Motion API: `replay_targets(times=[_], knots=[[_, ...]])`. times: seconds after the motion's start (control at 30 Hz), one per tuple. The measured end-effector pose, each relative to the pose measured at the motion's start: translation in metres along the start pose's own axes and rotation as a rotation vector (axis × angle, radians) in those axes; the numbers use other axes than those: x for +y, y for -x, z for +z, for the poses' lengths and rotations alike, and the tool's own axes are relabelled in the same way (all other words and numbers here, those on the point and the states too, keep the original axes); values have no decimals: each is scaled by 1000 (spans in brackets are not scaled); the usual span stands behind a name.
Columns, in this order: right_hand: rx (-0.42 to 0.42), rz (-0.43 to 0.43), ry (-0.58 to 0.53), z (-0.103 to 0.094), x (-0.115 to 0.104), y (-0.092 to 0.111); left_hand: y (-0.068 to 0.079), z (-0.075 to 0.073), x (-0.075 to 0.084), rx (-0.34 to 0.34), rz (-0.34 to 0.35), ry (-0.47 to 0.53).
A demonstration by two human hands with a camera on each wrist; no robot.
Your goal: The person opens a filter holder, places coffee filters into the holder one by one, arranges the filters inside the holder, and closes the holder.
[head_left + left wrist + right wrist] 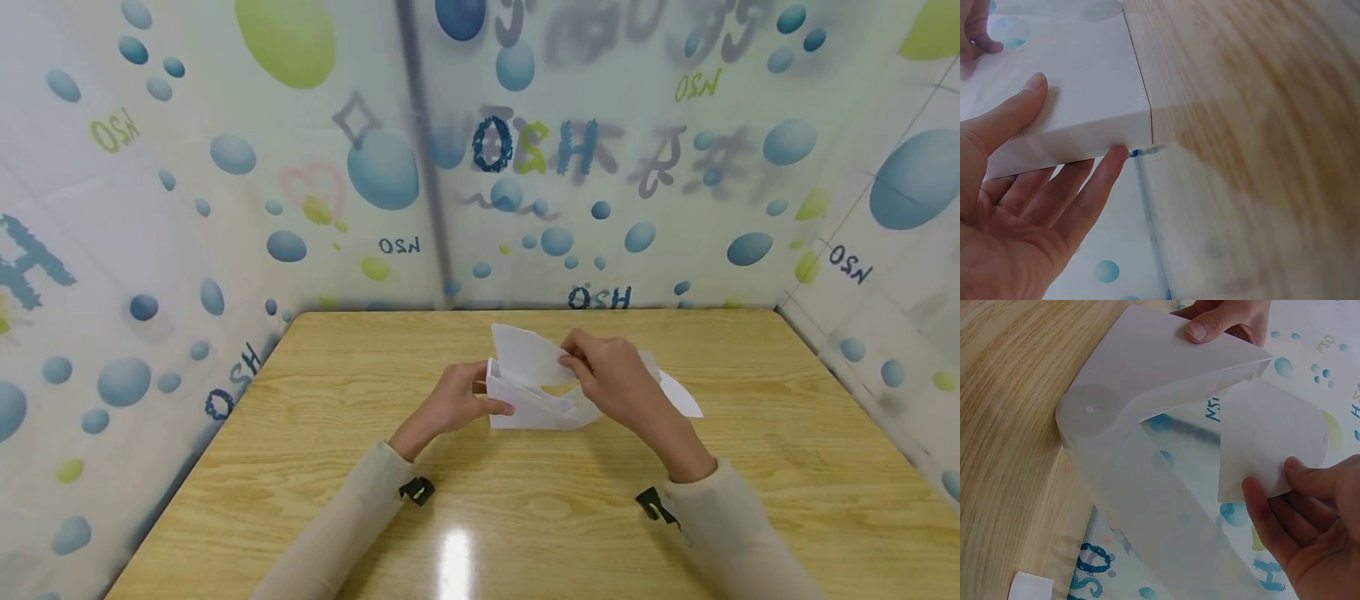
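A white, open-topped case (525, 408) stands on the table in the middle of the head view. My left hand (456, 398) grips its left end, with the thumb on the near face and the fingers around the end and far side. A translucent flap (1154, 506) swings out from a round pivot (1089, 409) at the case's other end. Between thumb and fingers, my right hand (615, 377) pinches a white card (1269, 440). The card tilts above the case's opening, its left end close to the case's upper edge. Whether its lower edge is inside cannot be told.
Another white piece (681, 396) lies on the wooden table (345, 517) to the right, partly behind my right hand. Printed fabric walls (375, 275) rise along the table's back and sides. Black clips (417, 491) sit by both sleeve cuffs.
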State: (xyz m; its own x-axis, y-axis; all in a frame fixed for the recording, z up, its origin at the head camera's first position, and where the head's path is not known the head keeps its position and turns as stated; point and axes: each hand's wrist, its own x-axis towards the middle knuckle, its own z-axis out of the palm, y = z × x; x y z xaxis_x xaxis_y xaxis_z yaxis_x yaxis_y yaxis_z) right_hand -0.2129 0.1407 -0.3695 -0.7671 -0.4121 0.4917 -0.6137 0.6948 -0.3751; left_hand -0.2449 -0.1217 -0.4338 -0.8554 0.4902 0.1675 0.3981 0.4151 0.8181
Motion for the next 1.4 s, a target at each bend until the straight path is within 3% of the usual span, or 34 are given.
replay_targets(times=[1.0,1.4], knots=[[-64,-43,-17,13,2,-1,-1,1,-1,2,-17,-12],[-86,-66,-4,15,3,0,0,-1,1,-8,20,-17]])
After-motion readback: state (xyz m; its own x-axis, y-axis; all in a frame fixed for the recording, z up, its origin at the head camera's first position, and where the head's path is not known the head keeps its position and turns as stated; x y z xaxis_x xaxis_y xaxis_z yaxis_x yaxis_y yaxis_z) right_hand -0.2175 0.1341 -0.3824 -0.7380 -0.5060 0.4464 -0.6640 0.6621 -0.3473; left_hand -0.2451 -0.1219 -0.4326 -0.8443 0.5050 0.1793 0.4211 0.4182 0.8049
